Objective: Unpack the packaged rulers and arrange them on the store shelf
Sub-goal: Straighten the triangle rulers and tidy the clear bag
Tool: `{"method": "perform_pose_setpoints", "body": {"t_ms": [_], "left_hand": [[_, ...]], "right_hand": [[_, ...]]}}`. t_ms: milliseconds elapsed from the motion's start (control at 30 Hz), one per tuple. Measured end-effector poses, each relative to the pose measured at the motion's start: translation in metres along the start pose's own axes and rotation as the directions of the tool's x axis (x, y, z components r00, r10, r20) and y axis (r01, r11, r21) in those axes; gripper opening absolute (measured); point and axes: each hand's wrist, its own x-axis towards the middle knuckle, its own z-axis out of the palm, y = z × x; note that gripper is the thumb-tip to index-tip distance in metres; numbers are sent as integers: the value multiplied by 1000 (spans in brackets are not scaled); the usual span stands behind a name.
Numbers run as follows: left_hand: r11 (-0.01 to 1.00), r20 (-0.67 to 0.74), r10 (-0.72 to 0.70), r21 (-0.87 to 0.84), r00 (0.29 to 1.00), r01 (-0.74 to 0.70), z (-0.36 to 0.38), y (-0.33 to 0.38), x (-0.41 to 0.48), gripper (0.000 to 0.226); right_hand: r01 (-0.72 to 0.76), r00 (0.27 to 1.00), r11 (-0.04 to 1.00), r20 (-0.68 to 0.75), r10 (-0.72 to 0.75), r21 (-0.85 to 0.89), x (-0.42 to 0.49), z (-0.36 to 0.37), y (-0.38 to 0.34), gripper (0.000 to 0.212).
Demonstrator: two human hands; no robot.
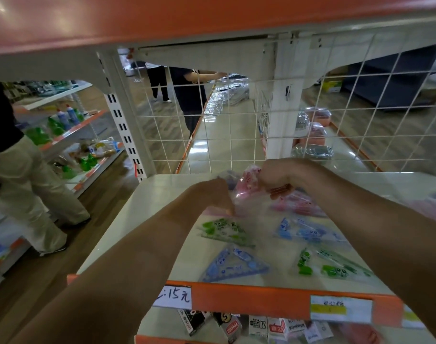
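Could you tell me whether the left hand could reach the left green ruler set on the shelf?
Probably yes, once freed: the left hand grips the clear bag, but the green ruler set lies uncovered just beside it, nothing between.

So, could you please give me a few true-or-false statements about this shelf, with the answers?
1. The left hand and right hand both hold the clear bag of pink rulers. True.
2. A wire mesh stands behind the shelf. True.
3. Only pink ruler sets lie on the shelf. False: a green set and a blue set lie there too.
4. The handwritten price label reads 20. False: it reads 15.
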Motion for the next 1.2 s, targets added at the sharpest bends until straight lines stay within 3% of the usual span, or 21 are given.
{"method": "perform_pose_setpoints", "body": {"t_ms": [100,233,467,600,767,933,1100,1200], "left_hand": [[998,-2,28,47,1000,-28,-1,-1,2,53],[997,15,3,-77,1000,-1,-1,-11,13,72],[994,23,-63,-86,998,65,1,-23,16,40],[997,33,-13,-70,999,15,-5,-24,9,55],[1000,-17,21,12,1000,-21,-4,-32,5,53],[1000,-9,16,-13,1000,-16,-3,-26,7,42],[995,-58,-54,-86,997,49,1,-23,9,45],[982,-45,-92,-172,995,83,2,-21,7,63]], "right_hand": [[2,1000,998,31,-3,58,-1,1,3,21],[1,996,984,90,-18,179,0,3,5,20],[8,983,957,173,-61,291,6,5,14,23],[73,994,987,65,-83,140,2,-6,13,25],[69,992,996,108,-64,-49,-10,-18,15,31],[75,995,997,65,-75,5,-5,-1,8,26],[95,995,995,-8,-95,-2,-2,7,-2,23],[105,994,994,26,-105,18,-5,9,-4,23]]}}
